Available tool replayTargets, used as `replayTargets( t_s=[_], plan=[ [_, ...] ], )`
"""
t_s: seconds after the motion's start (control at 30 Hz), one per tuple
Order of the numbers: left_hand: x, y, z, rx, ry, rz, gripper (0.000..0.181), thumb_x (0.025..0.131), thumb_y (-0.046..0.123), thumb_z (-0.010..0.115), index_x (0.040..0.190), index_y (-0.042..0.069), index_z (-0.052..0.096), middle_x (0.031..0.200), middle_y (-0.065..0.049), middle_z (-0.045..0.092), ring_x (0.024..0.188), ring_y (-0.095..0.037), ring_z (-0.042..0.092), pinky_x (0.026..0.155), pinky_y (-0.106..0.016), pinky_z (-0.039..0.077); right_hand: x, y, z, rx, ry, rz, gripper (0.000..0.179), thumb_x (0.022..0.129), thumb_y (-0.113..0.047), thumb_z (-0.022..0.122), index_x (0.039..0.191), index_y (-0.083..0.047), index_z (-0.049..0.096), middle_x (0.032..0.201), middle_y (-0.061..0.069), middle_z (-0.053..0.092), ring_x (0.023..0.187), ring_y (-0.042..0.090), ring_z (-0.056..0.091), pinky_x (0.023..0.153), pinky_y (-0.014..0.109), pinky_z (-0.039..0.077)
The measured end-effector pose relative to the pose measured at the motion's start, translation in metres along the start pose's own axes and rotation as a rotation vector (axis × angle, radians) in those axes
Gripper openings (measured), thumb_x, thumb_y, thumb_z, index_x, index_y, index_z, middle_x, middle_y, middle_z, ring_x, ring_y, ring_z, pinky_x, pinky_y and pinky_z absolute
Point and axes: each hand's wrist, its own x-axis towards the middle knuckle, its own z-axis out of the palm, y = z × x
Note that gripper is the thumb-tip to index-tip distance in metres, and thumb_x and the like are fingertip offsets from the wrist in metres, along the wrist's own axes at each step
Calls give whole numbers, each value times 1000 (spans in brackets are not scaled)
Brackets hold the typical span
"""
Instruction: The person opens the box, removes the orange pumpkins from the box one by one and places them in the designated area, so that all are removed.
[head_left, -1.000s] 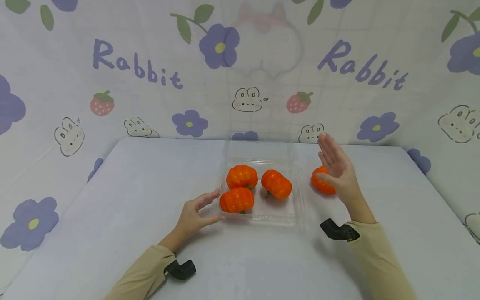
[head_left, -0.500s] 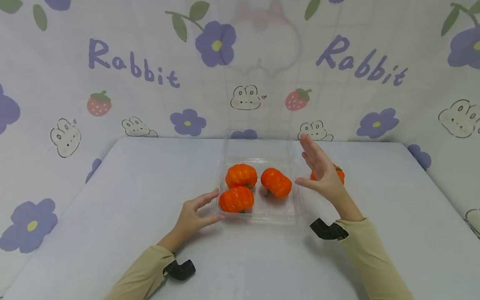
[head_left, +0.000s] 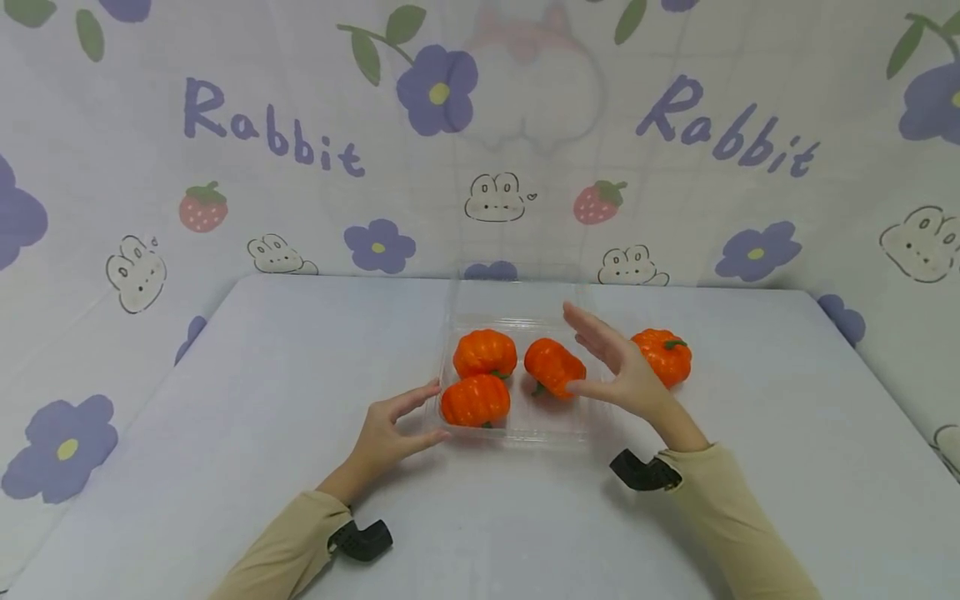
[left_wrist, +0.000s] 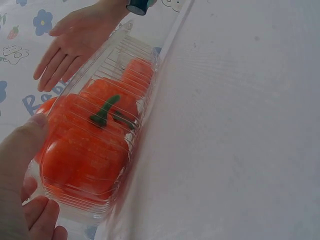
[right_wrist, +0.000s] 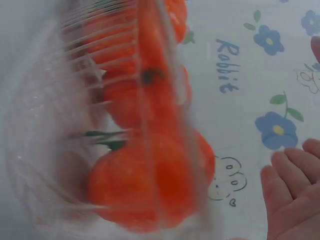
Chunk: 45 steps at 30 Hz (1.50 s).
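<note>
A clear plastic clamshell box (head_left: 551, 423) stands mid-table, its lid (head_left: 517, 293) raised at the back. Inside lie three small orange pumpkins: a back left pumpkin (head_left: 484, 352), a front left pumpkin (head_left: 476, 400) and a right pumpkin (head_left: 552, 367). My left hand (head_left: 382, 433) spans the box's front left corner, its fingers and thumb mostly straight against the sides. My right hand (head_left: 626, 375) hovers at the box's right side, fingers spread and straight, thumb overlapping the right pumpkin; contact cannot be told. Its palm (left_wrist: 82, 40) looks bare in the left wrist view.
Another orange pumpkin (head_left: 663, 357) with a green stem sits on the white table (head_left: 300, 358) right of the box, partly behind my right hand. A patterned cloth backdrop (head_left: 285, 208) rises behind the table. The right wrist view is blurred.
My right hand has moved left, from in front of the loose pumpkin to the box's right side, uncovering most of that pumpkin. The left hand and the box stay in place.
</note>
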Motion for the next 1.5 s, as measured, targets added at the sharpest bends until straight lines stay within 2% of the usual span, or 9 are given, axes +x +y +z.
replayTargets(
  t_s=[0.23, 0.47, 0.73, 0.93, 1.1, 1.27, 1.5],
  plan=[
    [1, -1, -1, -6, 4, -7, 51, 60, -7, 78, 106, -15, 56, 109, -29, 55, 102, -38, 53, 87, -42, 43, 0, -2, 7, -23, -53, 27, 74, 71, 14, 68, 135, 6, 32, 138, 16, 34, 125, 26, 32, 100, 41, 28],
    [-1, -3, -1, -13, 3, 6, 50, 60, -7, 78, 105, -14, 57, 108, -29, 55, 101, -39, 53, 84, -44, 44, 0, -10, 14, -50, -88, 97, 69, 74, 7, 69, 133, 9, 33, 138, 20, 33, 126, 29, 30, 101, 40, 26],
    [-2, -4, 0, -32, -4, -26, 51, 61, -7, 78, 106, -15, 56, 110, -28, 55, 104, -36, 52, 88, -41, 42, -1, -10, 11, -96, -80, 169, 70, 74, 4, 70, 133, 8, 34, 138, 18, 33, 127, 27, 29, 101, 37, 26],
    [0, -6, 1, -40, 7, 21, 50, 60, -9, 77, 104, -16, 56, 107, -31, 55, 101, -40, 53, 84, -46, 44, 0, -8, 8, -122, -64, 177, 70, 73, 3, 71, 132, 8, 35, 138, 18, 33, 127, 26, 28, 101, 36, 26],
    [-1, -4, -1, -31, 8, 22, 50, 60, -9, 78, 104, -16, 56, 107, -31, 55, 100, -41, 53, 84, -47, 44, 0, -6, 9, -185, -51, 162, 70, 71, 2, 73, 132, 7, 37, 138, 18, 33, 127, 28, 28, 101, 40, 25],
    [-2, -4, -1, -32, 6, 24, 50, 59, -9, 77, 104, -17, 56, 106, -31, 55, 100, -41, 53, 84, -46, 44, -1, 2, 7, -259, -38, 140, 71, 69, 2, 75, 131, 6, 40, 140, 18, 30, 128, 31, 25, 100, 48, 24],
    [-1, -6, -1, -33, 11, 29, 50, 59, -9, 78, 103, -16, 56, 106, -31, 55, 100, -40, 53, 85, -45, 43, -3, 30, 1, -343, -54, 177, 78, 70, -13, 77, 137, -7, 37, 144, 6, 25, 131, 21, 19, 102, 48, 21]
  ],
)
